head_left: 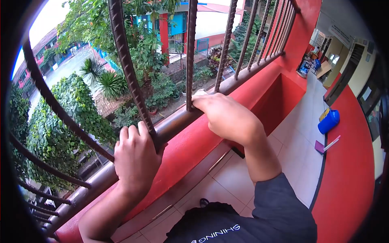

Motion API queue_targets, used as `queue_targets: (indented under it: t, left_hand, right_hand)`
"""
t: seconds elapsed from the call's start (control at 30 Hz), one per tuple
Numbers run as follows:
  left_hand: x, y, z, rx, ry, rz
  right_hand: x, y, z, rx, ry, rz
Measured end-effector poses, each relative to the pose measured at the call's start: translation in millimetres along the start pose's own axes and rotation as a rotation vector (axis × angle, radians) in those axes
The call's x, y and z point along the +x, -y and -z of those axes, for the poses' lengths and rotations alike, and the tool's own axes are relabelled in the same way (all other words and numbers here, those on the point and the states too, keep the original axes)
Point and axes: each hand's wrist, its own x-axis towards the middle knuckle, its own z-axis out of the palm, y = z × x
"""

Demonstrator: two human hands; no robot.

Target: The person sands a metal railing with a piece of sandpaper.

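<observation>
My left hand [137, 158] is wrapped over the brown pipe rail [175, 128], its fingers on the far side beside an upright ribbed bar [129, 67]. Farther along the same rail, my right hand [227, 115] presses a crumpled white cloth [199, 93] against the pipe, between two ribbed bars. Only a small part of the cloth shows above the fingers; the rest is hidden. The bars rise from the pipe, which runs above a red ledge [184, 152].
A tiled floor [233, 184] lies below me. On the right, a blue container [328, 121] and a purple dustpan [320, 147] rest by the red wall section [348, 178]. Boxes and bags [306, 67] stand down the corridor. Beyond the bars are plants [67, 129] and buildings.
</observation>
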Motion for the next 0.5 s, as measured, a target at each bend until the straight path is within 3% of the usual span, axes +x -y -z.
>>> queue_targets:
  t: [0.07, 0.2, 0.3, 0.4, 0.47, 0.5]
  left_hand:
    - [2.3, 2.2, -1.8, 0.034, 0.091, 0.022]
    - [-0.9, 7.2, -13.5, 0.136, -0.015, -0.081]
    - [-1.8, 6.9, -16.2, 0.156, 0.039, -0.002]
    - [-0.9, 7.0, -11.9, 0.145, -0.007, -0.076]
    - [-0.8, 6.0, -13.9, 0.144, 0.001, -0.054]
    - [-0.6, 6.4, -14.2, 0.145, -0.01, -0.066]
  right_hand:
    - [12.5, -8.7, 15.4, 0.08, 0.198, -0.113]
    - [38.4, -28.7, 9.3, -0.072, 0.437, -0.096]
    - [3.1, -25.9, 18.0, 0.088, 0.079, 0.028]
    - [16.8, -25.4, 3.8, 0.08, 0.203, -0.064]
    - [-5.3, -15.9, -19.6, -0.015, -0.03, -0.004]
    - [-20.1, 3.7, -23.0, -0.009, -0.011, -0.062]
